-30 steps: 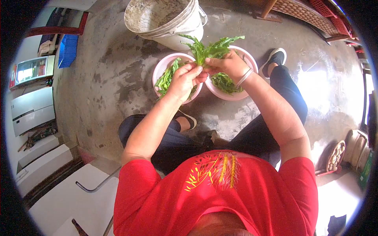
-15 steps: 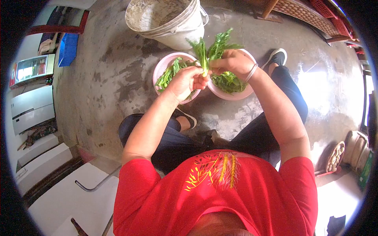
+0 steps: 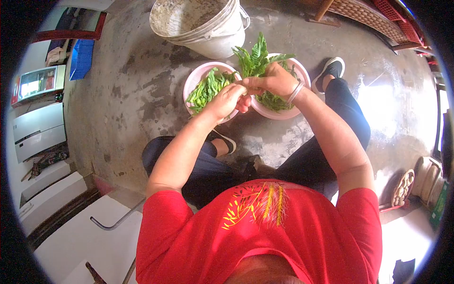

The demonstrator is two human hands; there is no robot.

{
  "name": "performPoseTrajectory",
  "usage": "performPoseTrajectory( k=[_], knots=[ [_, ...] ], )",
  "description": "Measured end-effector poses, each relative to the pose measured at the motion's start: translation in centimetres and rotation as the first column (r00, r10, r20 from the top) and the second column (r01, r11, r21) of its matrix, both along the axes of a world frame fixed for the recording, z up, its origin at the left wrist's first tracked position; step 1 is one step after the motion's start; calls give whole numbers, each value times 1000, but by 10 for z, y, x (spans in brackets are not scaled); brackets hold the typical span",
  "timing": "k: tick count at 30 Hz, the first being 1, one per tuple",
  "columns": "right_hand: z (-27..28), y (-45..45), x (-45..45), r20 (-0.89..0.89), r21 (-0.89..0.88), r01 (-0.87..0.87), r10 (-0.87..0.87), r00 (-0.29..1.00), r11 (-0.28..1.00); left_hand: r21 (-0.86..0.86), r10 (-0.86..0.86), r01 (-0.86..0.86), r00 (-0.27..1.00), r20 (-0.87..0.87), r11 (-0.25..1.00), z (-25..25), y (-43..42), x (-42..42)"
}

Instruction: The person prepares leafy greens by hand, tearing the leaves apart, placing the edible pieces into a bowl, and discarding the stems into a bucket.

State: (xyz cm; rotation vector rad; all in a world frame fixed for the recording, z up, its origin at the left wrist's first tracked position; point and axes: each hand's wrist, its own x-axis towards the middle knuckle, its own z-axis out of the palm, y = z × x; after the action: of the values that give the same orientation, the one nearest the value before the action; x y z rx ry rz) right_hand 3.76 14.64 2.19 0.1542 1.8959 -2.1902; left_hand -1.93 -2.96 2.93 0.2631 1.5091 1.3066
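Both of my hands meet above two pink basins. My right hand, with a bangle at the wrist, is closed around a bunch of leafy greens whose leaves point away from me. My left hand has its fingers pinched against the right fingertips, at the stem end. The stem base is hidden by the fingers, so what the left hand pinches is unclear. Under the left hand is the left pink basin with loose greens in it. The right pink basin, also holding greens, lies beneath my right hand.
A stained white bucket stands beyond the basins on the concrete floor. My shoes flank the basins. Woven furniture is at the upper right, a blue box at the upper left.
My right hand has moved down and slightly left, its fingers now against the left hand's. The pale stem base, visible before, is now covered; the leaves have shifted.
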Motion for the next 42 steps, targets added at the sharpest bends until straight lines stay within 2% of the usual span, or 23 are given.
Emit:
performPoseTrajectory(
  k=[2, 3, 5, 7, 10, 12, 14, 18, 20, 21, 23, 24, 25, 26, 28, 30, 32, 33, 36, 37, 42],
  knots=[
    [5, -1, 1, 48, 73, 17, -21, 999, 997, -4, -49, 49, 984, -170, 999, -11, -3, -1],
    [4, -2, 0, 73, 30, 46, -48, 996, 999, -10, -74, 74, 965, -253, 997, -18, -4, -2],
    [-3, -5, 0, 125, -55, 106, -99, 987, 993, -17, -133, 158, 763, -633, 987, -29, -8, -3],
    [-2, -7, 1, 208, -227, 171, -124, 970, 959, -40, -142, 179, 607, -782, 983, -28, -7, -2],
    [-6, -5, 1, 257, -407, 196, -95, 962, 892, -25, -90, 104, 687, -721, 994, -17, -4, 5],
    [-12, -4, 0, 258, -503, 196, -71, 964, 842, 17, -8, 22, 818, -575, 1000, -6, 1, 8],
    [-16, -2, 1, 254, -595, 205, -60, 965, 778, 84, 36, 10, 847, -531, 996, 4, 6, 11],
    [-6, 0, 8, 230, -604, 209, -82, 970, 769, 152, 67, 20, 836, -545, 988, 5, 10, 16],
    [4, -1, 13, 228, -623, 233, -112, 967, 747, 219, 120, -31, 905, -408, 975, -3, 8, 15],
    [-2, 1, 13, 185, -572, 256, -181, 966, 780, 249, 144, -60, 931, -334, 967, -6, 8, 15],
    [-25, 10, 13, 86, -466, 311, -307, 948, 829, 358, 274, -226, 958, -89, 906, -4, 12, 8],
    [-21, 16, 11, 116, -421, 359, -344, 932, 833, 394, 325, -314, 945, 41, 864, -3, 13, 5],
    [-16, 21, 9, 146, -374, 406, -379, 914, 834, 358, 369, -368, 927, 67, 858, -1, 12, 2],
    [-9, 27, 11, 288, -443, 476, -382, 878, 759, 320, 370, -349, 929, -3, 880, -2, 11, -1],
    [-11, 38, 12, 265, -113, 314, -276, 924, 943, 239, 356, -317, 923, -143, 918, -6, 7, -8],
    [-18, 48, 16, 275, 270, 99, -176, 945, 958, 219, 382, -347, 912, -146, 912, -5, 5, -12],
    [-35, 55, 18, 309, 629, -135, -88, 947, 765, 178, 405, -376, 896, -179, 909, -4, 5, -18],
    [-56, 61, 18, 234, 851, -208, 6, 972, 481, 173, 416, -388, 893, -169, 905, -7, 4, -21],
    [-62, 65, 30, 25, 957, -43, 67, 997, 286, 186, 454, -426, 879, -145, 885, -8, 2, -27],
    [-35, 61, 27, 184, 918, -169, -7, 983, 360, 188, 474, -448, 871, -130, 874, -5, 1, -27],
    [-25, 61, 15, 99, 925, -72, -55, 993, 372, 192, 491, -459, 852, -183, 868, 8, -1, -43]
  ],
)
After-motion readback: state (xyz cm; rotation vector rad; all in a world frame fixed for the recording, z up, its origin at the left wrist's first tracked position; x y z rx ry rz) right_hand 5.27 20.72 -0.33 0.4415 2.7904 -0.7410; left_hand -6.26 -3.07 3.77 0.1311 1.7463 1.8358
